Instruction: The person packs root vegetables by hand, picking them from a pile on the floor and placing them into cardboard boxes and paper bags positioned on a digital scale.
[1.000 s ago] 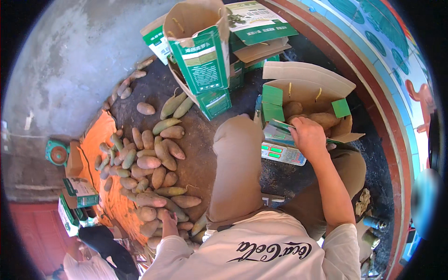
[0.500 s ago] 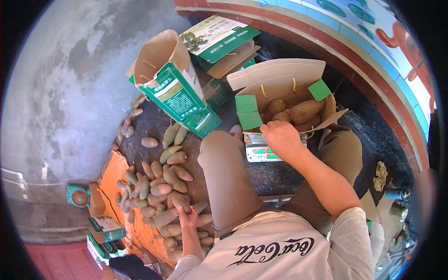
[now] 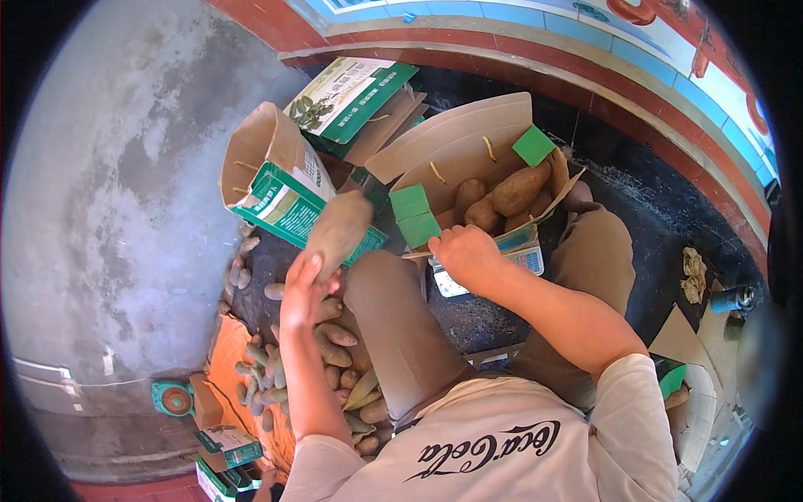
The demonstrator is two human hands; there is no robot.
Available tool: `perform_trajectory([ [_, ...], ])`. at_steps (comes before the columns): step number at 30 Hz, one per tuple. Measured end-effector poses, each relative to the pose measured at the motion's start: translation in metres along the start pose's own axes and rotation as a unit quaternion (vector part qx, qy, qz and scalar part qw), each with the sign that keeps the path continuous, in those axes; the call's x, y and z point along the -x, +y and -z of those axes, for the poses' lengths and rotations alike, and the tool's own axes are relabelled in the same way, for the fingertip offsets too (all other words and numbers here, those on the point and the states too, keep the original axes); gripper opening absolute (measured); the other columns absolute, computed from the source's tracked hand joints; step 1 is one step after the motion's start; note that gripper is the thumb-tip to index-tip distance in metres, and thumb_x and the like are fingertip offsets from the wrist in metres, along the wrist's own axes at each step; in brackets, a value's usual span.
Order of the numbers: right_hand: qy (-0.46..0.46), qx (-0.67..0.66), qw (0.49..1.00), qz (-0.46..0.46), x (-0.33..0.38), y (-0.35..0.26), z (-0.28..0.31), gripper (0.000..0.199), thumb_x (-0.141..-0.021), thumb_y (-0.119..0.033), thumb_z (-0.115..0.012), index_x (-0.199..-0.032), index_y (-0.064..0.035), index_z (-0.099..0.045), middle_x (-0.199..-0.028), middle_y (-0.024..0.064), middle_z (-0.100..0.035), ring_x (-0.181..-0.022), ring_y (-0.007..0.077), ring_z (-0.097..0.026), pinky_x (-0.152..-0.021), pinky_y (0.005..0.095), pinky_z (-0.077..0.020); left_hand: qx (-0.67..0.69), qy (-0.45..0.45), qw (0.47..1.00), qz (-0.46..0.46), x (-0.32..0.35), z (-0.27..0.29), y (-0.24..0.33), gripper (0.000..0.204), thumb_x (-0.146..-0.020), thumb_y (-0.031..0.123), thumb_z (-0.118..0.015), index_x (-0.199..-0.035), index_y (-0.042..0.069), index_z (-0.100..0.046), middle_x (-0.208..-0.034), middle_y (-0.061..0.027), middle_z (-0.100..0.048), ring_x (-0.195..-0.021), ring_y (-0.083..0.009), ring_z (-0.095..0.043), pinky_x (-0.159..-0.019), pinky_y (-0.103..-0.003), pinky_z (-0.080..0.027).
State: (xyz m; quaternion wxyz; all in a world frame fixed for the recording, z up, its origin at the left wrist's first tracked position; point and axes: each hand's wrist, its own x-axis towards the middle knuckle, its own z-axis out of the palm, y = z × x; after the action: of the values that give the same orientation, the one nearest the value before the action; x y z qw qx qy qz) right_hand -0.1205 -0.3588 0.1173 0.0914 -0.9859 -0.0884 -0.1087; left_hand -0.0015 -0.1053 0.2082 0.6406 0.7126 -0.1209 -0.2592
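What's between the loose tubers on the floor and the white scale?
In the head view, the person's brown-trousered left leg lies between the tubers and the scale.

Held tuber [image 3: 341, 226] blurred; scale [image 3: 529, 262] partly hidden by right hand [image 3: 468, 255].

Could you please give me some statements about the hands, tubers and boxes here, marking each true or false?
1. The left hand holds a tuber. True.
2. The right hand is resting on the person's knee. False: it is at the near edge of the open box.
3. The open box is empty. False: several brown tubers lie in it.
4. Part of a scale shows beneath that box. True.
5. The sheet on the floor is blue. False: it is orange.
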Motion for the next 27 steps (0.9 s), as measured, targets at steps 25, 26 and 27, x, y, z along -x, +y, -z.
perform_trajectory([
  [25, 0.003, -0.014, 1.000, -0.022, -0.010, 0.000, 0.004, 0.012, -0.076, -0.013, -0.060, -0.087, -0.0083, -0.059, -0.082, 0.0075, -0.063, -0.078, 0.0236, -0.063, -0.067, 0.0351, -0.0473, -0.411, 0.293, 0.846, -0.174, 0.000, 0.034, -0.076, 0.022, -0.083, 0.009, -0.062, -0.102, -0.003, -0.063, -0.090, -0.0157, -0.067, -0.081, -0.0247, -0.066, -0.074, -0.035, -0.051],
  [26, -0.001, -0.012, 1.000, -0.023, -0.008, 0.003, 0.003, 0.012, -0.076, -0.013, -0.060, -0.087, -0.0083, -0.059, -0.082, 0.0075, -0.063, -0.078, 0.0236, -0.063, -0.067, 0.0351, -0.0473, -0.428, 0.304, 0.842, -0.127, 0.008, 0.043, -0.093, 0.021, -0.083, 0.011, -0.063, -0.101, -0.001, -0.064, -0.088, -0.0160, -0.067, -0.080, -0.0263, -0.066, -0.074, -0.036, -0.051],
  [27, 0.010, -0.011, 1.000, -0.026, -0.008, 0.007, 0.004, 0.013, -0.076, -0.013, -0.060, -0.087, -0.0081, -0.059, -0.082, 0.0078, -0.063, -0.078, 0.0238, -0.063, -0.067, 0.0353, -0.0474, -0.451, 0.299, 0.836, -0.091, 0.017, 0.053, -0.111, 0.022, -0.082, 0.013, -0.064, -0.100, 0.001, -0.065, -0.088, -0.0166, -0.067, -0.080, -0.0284, -0.066, -0.074, -0.037, -0.051],
])
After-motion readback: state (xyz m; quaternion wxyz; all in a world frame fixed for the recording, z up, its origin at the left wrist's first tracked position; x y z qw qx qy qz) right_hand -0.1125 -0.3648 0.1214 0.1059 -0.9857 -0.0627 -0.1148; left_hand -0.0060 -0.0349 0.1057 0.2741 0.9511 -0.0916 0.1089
